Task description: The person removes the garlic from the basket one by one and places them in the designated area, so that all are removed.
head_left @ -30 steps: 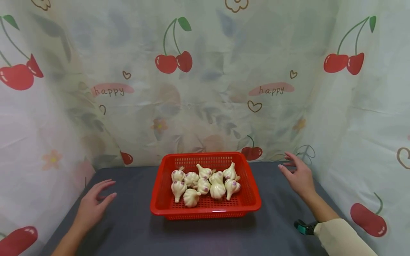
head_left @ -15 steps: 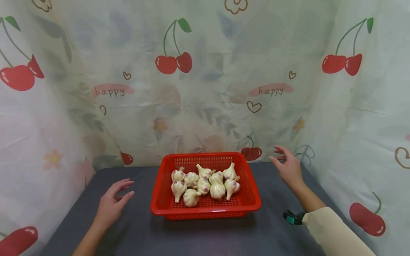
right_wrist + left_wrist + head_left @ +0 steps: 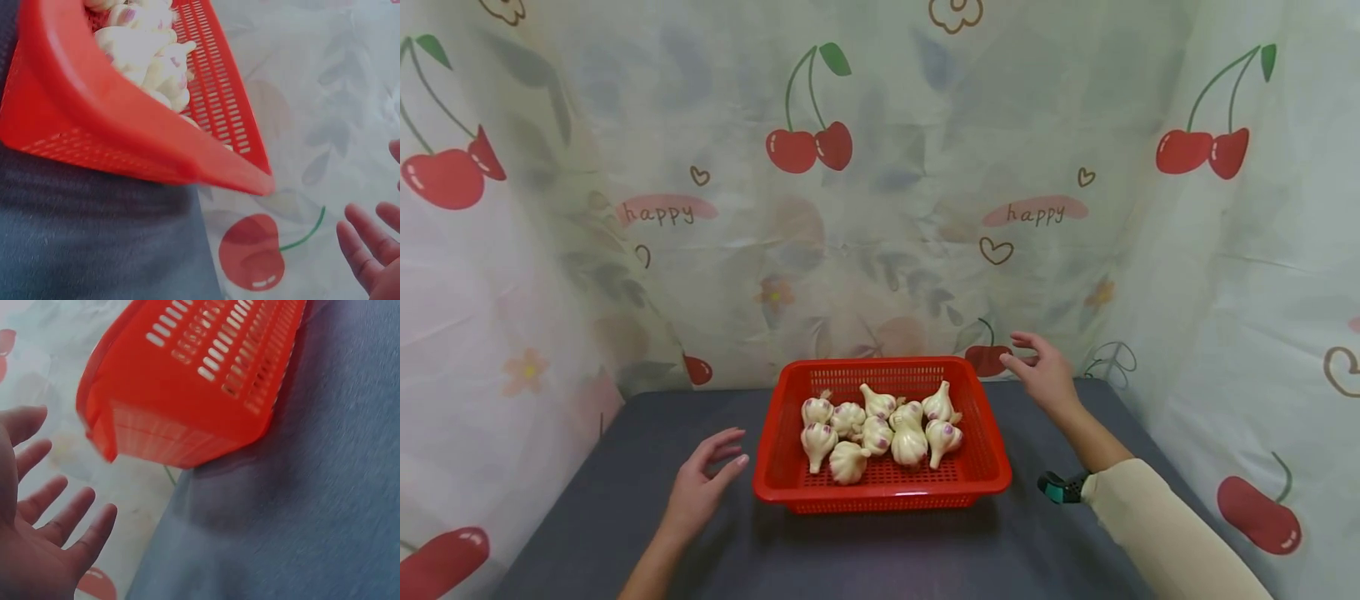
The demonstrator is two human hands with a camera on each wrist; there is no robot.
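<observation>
A red plastic basket point(image 3: 880, 493) with slotted walls stands in the middle of the dark table in the head view. Several white garlic bulbs point(image 3: 909, 446) with purple marks lie inside it. My left hand point(image 3: 700, 483) hovers just left of the basket, fingers spread and holding nothing; the left wrist view shows the hand point(image 3: 50, 531) apart from the basket's wall point(image 3: 162, 394). Off the basket's back right corner is my right hand point(image 3: 1043, 375), fingers loosely extended and holding nothing. In the right wrist view its fingers point(image 3: 365, 240) stay apart from the rim point(image 3: 125, 106).
The dark grey table point(image 3: 880, 558) carries the basket. A pale curtain point(image 3: 880, 275) printed with cherries and hearts rises behind the table and along both sides. The right arm wears a cream sleeve point(image 3: 1157, 517), and a dark and teal band point(image 3: 1060, 487) shows by its cuff.
Both hands have moved inward toward the basket, the left one to the right and the right one to the left. The basket and the garlic bulbs have stayed in place.
</observation>
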